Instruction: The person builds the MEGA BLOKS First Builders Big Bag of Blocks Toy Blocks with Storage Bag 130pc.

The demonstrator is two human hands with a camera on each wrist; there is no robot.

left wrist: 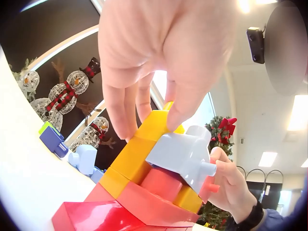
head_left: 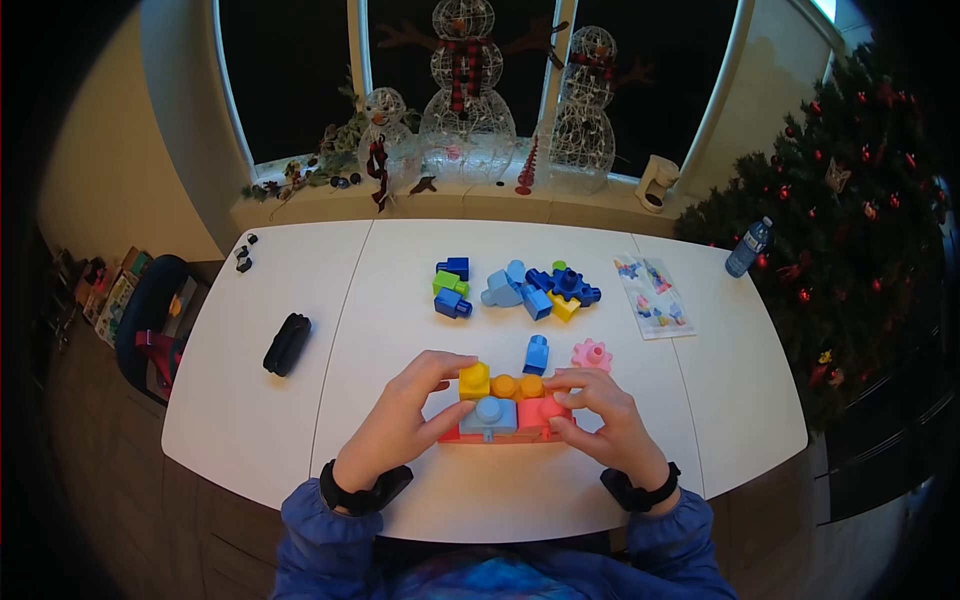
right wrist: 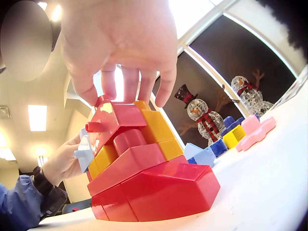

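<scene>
A stacked model of toy building blocks lies before me on the white table (head_left: 390,255). Its glossy red base (right wrist: 163,195) carries pinkish-red and orange layers. At the model's left end, my left hand (head_left: 395,410) pinches a yellow block (head_left: 474,381) between thumb and fingers. Beside that sits a light blue block (head_left: 488,416) with a small peg pointing toward me, slightly tilted in the left wrist view. My right hand (head_left: 612,420) grips a pinkish-red block (right wrist: 119,118) at the right end, thumb on the near side and fingers behind. Orange blocks (head_left: 518,386) with round studs show between the hands.
Just behind the model are a loose blue block (head_left: 537,354) and a pink gear-shaped piece (head_left: 592,355). Farther back lie several blue, green and yellow blocks (head_left: 521,290). An instruction sheet (head_left: 655,298), a water bottle (head_left: 748,248) and a black case (head_left: 288,345) are farther out.
</scene>
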